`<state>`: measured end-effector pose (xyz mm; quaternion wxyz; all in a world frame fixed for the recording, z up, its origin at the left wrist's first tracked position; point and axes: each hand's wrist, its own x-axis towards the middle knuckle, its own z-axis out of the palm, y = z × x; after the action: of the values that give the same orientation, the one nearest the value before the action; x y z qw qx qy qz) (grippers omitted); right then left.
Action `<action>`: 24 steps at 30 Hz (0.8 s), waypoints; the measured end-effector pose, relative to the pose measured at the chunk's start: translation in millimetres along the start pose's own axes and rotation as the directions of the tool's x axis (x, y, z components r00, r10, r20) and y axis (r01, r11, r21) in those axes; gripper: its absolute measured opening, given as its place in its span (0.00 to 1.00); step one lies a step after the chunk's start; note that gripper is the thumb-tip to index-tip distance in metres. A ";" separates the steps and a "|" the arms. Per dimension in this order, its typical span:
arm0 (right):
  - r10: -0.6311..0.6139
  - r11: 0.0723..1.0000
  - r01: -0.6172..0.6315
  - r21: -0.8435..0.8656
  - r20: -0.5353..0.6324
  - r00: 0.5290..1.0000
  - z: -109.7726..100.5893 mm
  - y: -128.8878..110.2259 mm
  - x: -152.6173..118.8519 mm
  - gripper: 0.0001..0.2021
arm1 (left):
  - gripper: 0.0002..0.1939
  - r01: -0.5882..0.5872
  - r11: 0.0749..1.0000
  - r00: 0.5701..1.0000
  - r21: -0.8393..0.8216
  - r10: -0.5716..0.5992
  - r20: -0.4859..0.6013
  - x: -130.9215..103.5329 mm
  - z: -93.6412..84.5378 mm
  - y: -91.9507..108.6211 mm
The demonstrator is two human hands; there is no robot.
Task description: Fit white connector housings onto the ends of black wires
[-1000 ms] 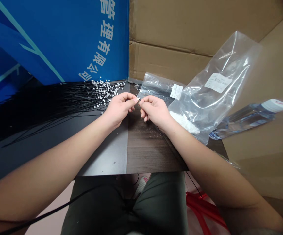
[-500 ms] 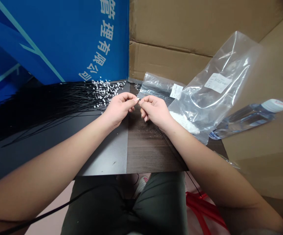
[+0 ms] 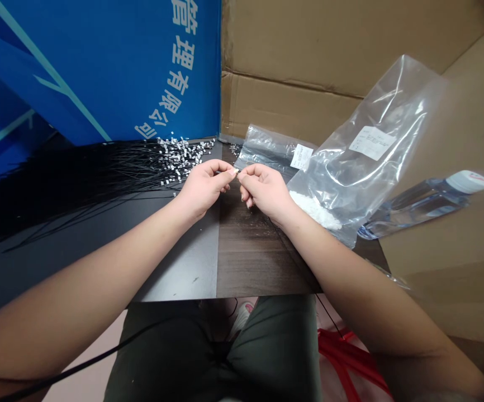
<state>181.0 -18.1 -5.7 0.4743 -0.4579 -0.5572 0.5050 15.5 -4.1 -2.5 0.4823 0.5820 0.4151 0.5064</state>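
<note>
Thumb and forefinger of my left hand (image 3: pixel 207 187) pinch a tiny pale piece (image 3: pixel 236 171), mostly hidden between the fingertips. My right hand (image 3: pixel 265 190) meets it tip to tip, its fingers also pinched, on something too small to make out. Both hands are over the dark wood-grain table (image 3: pixel 250 262). Left of them lies a large bundle of black wires (image 3: pixel 78 173) with small white connectors (image 3: pixel 179 159) at the ends. A clear bag (image 3: pixel 359 167) with white pieces (image 3: pixel 315 211) in its bottom lies beside my right wrist.
Behind the hands is a smaller clear bag (image 3: pixel 267 148) with a white label. A water bottle (image 3: pixel 422 206) lies tilted at the right, against cardboard (image 3: pixel 292 44). A blue panel (image 3: pixel 99 61) stands at the back left. A red stool (image 3: pixel 342 352) shows below the table.
Hardly anything differs: my left thumb has shifted slightly at the fingertips. The bags and the wire bundle are in the same places.
</note>
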 end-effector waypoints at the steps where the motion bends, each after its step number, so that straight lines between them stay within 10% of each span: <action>1: -0.002 1.000 0.002 -0.003 0.002 1.000 0.0 -0.5 0.0 0.09 | 0.09 0.002 1.000 1.000 0.000 -0.002 -0.005 0.2 -0.4 0.0; 13: 0.013 1.000 -0.013 -0.009 0.011 1.000 -0.2 -1.4 0.6 0.08 | 0.15 0.056 0.995 0.998 -0.080 -0.055 0.012 6.3 -7.7 -0.1; 24: 0.009 1.000 -0.008 -0.026 0.040 0.999 -1.4 -1.7 -0.6 0.08 | 0.18 -0.085 0.975 0.994 0.203 0.068 0.087 7.0 -19.3 8.8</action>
<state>182.4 -18.6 -4.1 0.4549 -0.4559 -0.5712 0.5088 -2.7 3.7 7.9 0.4156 0.6642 0.4232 0.4550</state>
